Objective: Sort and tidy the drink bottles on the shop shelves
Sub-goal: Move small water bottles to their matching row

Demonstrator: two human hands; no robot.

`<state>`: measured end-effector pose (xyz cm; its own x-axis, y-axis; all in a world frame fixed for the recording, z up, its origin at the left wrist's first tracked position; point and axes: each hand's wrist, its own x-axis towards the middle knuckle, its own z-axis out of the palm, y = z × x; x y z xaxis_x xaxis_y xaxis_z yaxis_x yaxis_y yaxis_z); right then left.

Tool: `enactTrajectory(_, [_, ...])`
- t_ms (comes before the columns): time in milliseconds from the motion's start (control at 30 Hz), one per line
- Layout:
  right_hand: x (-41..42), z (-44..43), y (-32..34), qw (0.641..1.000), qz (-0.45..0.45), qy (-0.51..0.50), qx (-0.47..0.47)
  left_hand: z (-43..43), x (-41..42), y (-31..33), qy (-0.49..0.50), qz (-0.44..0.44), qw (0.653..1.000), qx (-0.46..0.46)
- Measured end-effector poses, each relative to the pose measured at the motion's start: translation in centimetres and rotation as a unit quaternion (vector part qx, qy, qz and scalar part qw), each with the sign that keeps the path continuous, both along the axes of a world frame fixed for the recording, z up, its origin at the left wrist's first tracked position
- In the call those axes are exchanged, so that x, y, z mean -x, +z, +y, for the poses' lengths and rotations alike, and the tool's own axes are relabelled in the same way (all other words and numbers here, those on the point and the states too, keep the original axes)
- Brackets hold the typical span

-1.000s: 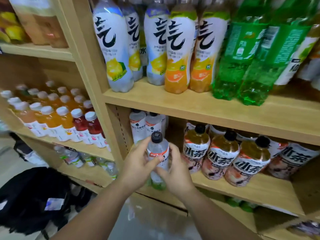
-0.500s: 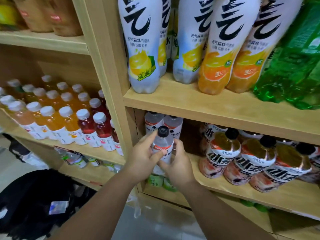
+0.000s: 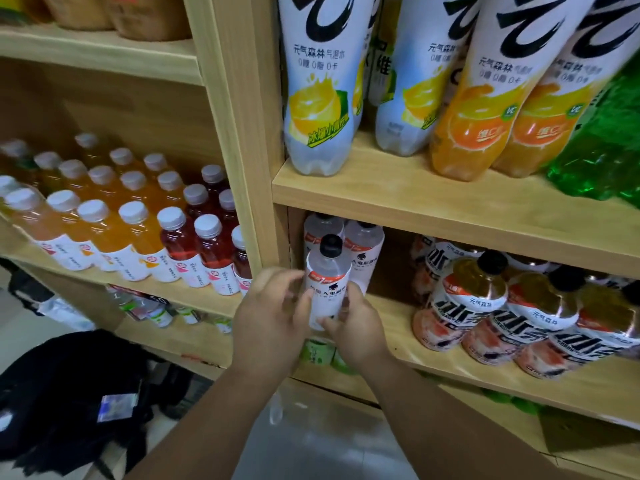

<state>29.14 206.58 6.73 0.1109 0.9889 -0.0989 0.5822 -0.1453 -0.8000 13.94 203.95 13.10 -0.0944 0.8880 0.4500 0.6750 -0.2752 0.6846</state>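
Clear plastic bottle with black cap and white label (image 3: 327, 289) is grasped on both sides: left hand (image 3: 270, 317), blurred, curled round its left flank, right hand (image 3: 360, 327) wrapped round the lower right. It is held roughly upright at the left end of the light wooden shelf (image 3: 398, 327), just in front of two matching bottles (image 3: 363, 251). Base hidden by the hands. Amber black-capped bottles (image 3: 467, 299) are ranged to the right.

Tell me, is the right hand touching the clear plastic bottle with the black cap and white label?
Touching. The head view shows the right hand pinching the clear plastic bottle at its white label.
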Motion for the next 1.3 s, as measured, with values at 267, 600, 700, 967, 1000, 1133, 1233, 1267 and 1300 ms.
enactTrajectory(267, [1.8,1.1,0.7,0.999,-0.029,-0.011,0.011,0.8,1.5,-1.9,0.115,-0.124,0.983,0.063])
enactTrajectory(600, [2.0,1.2,1.3,0.999,-0.044,0.016,0.022,0.4,0.9,-2.3,0.089,-0.103,0.988,0.073])
enactTrajectory(700, [1.1,0.6,3.0,0.999,-0.037,0.035,-0.005,-0.8,0.8,-1.3,0.056,-0.075,0.994,0.047])
enactTrajectory(967, [-7.0,-7.0,12.7,0.974,-0.028,-0.013,-0.222,-3.3,-5.7,7.7,-0.064,-0.097,0.984,-0.135])
enactTrajectory(1000, [-8.1,-7.9,13.9,0.966,-0.018,-0.037,-0.254,-3.4,-6.8,9.0,-0.085,-0.104,0.979,-0.153])
enactTrajectory(1133, [-12.2,-11.0,19.3,0.919,-0.008,-0.113,-0.378,-3.4,-11.4,13.1,-0.175,-0.123,0.955,-0.205])
enactTrajectory(1233, [-15.6,-11.8,22.2,0.879,0.005,-0.168,-0.446,-2.6,-14.6,15.5,-0.201,-0.121,0.951,-0.203])
enactTrajectory(1267, [-17.0,-11.8,22.9,0.870,0.010,-0.182,-0.458,-2.3,-15.7,16.1,-0.203,-0.116,0.952,-0.199])
enactTrajectory(1300, [-18.5,-11.6,23.6,0.866,0.016,-0.195,-0.460,-1.9,-16.8,16.8,-0.202,-0.111,0.954,-0.193])
